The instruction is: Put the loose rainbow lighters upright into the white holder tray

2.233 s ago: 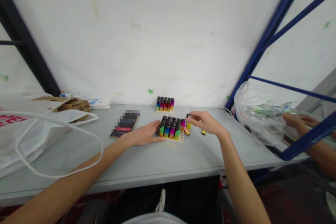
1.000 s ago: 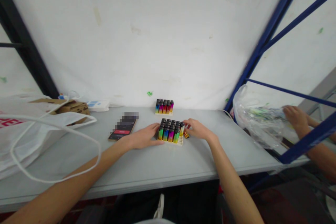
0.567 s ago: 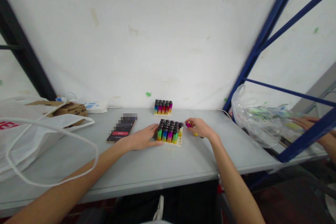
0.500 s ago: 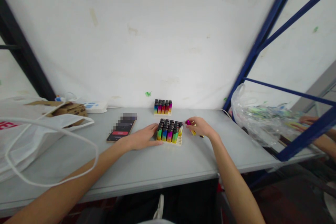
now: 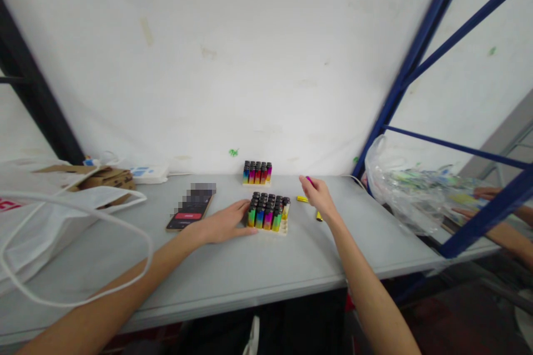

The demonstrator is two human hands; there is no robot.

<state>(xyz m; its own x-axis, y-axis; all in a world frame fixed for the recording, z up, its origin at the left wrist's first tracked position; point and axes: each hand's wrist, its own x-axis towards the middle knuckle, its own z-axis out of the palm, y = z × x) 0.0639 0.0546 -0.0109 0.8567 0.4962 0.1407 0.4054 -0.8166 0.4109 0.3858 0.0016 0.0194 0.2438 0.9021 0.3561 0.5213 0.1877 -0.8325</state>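
Observation:
A small pale tray [image 5: 283, 229] on the table holds rows of upright lighters [image 5: 268, 217] with black tops and multicoloured bodies. Along the tray's right side some slots show no lighter. My left hand [image 5: 228, 223] lies against the tray's left side, fingers stretched toward the back and thumb apart along the front corner. Raised to the right of the tray, my right hand [image 5: 320, 195] is closed around a purple lighter [image 5: 308, 179], mostly hidden by the fingers. Near that hand lie a yellow lighter [image 5: 302, 198] and a second yellow lighter [image 5: 319, 216].
Behind, another tray of lighters [image 5: 257, 173] stands near the wall. A phone [image 5: 191, 208] lies left of my left hand. White bags [image 5: 83, 222], a cardboard box [image 5: 108, 178] and a looping white cable [image 5: 147, 233] occupy the left. Blue rack posts [image 5: 389, 100], plastic bags [image 5: 400, 194] and another person's hands [image 5: 478, 216] are at right.
My right hand has lifted off the table and turned, with the purple lighter in it; the yellow lighters beneath now show more clearly. My left hand stays beside the tray.

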